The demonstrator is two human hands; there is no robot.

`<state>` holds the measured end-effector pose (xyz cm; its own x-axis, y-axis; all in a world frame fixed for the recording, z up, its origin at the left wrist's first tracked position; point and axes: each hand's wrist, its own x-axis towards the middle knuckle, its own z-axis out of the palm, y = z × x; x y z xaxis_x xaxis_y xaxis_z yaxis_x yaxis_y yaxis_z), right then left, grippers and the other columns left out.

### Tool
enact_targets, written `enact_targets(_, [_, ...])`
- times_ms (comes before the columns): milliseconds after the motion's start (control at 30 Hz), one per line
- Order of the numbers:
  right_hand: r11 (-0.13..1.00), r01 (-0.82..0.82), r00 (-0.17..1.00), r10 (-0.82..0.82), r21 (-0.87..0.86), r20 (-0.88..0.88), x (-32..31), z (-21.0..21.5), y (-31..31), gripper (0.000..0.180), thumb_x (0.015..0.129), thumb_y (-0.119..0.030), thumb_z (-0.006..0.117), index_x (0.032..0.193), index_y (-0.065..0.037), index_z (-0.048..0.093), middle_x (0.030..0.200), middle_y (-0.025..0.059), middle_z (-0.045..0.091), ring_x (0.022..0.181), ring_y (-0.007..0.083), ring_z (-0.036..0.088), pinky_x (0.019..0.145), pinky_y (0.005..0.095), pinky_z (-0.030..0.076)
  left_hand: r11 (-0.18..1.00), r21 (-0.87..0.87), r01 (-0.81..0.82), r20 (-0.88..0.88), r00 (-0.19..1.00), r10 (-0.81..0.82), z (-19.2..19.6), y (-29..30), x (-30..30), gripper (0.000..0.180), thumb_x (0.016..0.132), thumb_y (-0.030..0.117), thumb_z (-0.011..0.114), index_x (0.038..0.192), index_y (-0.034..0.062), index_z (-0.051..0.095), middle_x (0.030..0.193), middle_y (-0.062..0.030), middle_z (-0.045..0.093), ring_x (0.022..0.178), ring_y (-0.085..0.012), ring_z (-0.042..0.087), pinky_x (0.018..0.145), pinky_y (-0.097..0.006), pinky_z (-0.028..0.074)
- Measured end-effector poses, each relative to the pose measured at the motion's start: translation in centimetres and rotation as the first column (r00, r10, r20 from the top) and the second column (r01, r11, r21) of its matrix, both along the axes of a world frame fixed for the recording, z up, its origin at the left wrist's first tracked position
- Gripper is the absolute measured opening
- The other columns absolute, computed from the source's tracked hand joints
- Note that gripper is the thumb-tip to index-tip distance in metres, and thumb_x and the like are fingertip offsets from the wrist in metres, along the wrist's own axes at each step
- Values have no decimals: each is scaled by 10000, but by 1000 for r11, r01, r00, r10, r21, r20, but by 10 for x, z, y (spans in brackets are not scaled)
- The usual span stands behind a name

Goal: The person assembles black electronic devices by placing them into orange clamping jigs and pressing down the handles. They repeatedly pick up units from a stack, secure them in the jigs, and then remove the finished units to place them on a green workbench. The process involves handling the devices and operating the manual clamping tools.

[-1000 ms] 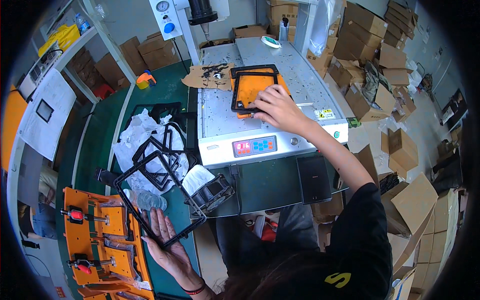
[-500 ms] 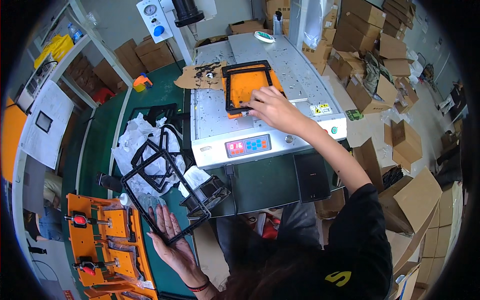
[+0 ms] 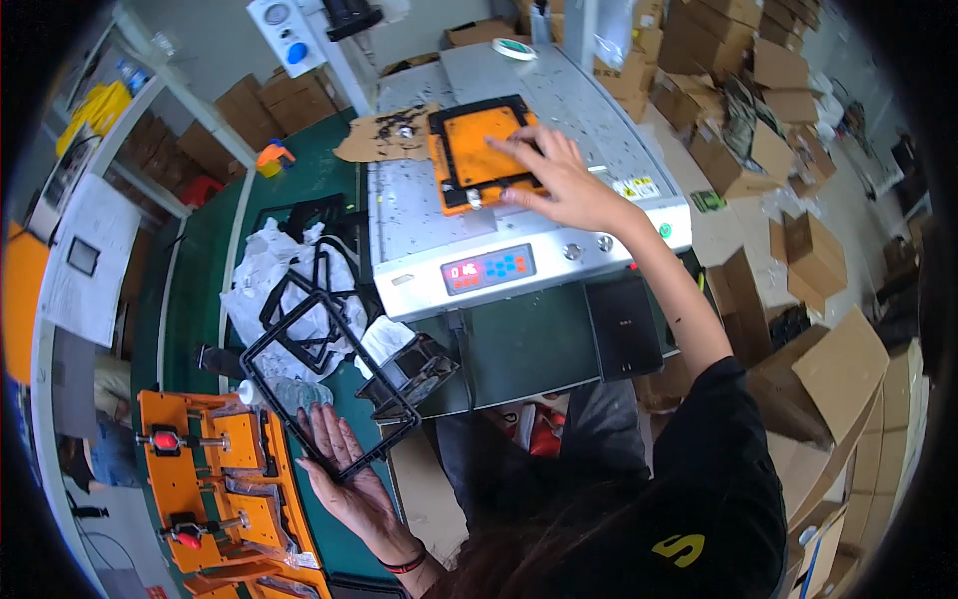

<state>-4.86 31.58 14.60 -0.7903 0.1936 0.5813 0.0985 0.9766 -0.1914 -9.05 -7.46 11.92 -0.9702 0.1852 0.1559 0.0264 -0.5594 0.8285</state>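
A thin black rectangular frame [image 3: 379,450] rests across my left hand [image 3: 357,491], palm up, its near corner held between thumb and fingers. On the grey machine bed, a second black frame [image 3: 446,150] lies around an orange plate [image 3: 477,142]. Above that plate's right side is my right hand [image 3: 574,188], its fingers stretched and apart. Its thumb is near the frame's front edge; whether the fingertips touch is unclear. A small shiny metal piece [image 3: 474,198] sits at the plate's front edge.
The machine's front panel [image 3: 489,268] has a lit display. Left of it, more black frames lie on white plastic [image 3: 261,290] beside a black fan-like part [image 3: 414,374]. Orange clamp fixtures [image 3: 215,449] stand at lower left. Cardboard boxes [image 3: 808,260] crowd the right. A black box [image 3: 624,329] lies in front.
My right hand has opened from a pinch at the frame's front edge, fingers now spread over the plate. My left hand still holds its frame. The view has shifted slightly.
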Motion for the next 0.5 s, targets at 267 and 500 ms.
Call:
enact_targets(267, [782,581,728,-623,-226,-286,133,-85,-6,426,798,36,538,1223,20,520,1163,184,563,1081,343,535,937,396,417,939,305,160,149,966,-213,-13,10,3,559,1002,285,351,1421,-44,182,1466,-180,275,1369,-253,262,1128,-358,265])
enact_targets(500, [808,572,781,-590,-142,-205,153,-107,-24,453,751,7,596,1197,39,522,1228,173,538,1173,306,512,936,379,436,709,624,327,172,828,-534,-10,53,19,519,1005,241,343,1428,-15,185,1469,-168,273,1367,-254,264,1124,-377,289])
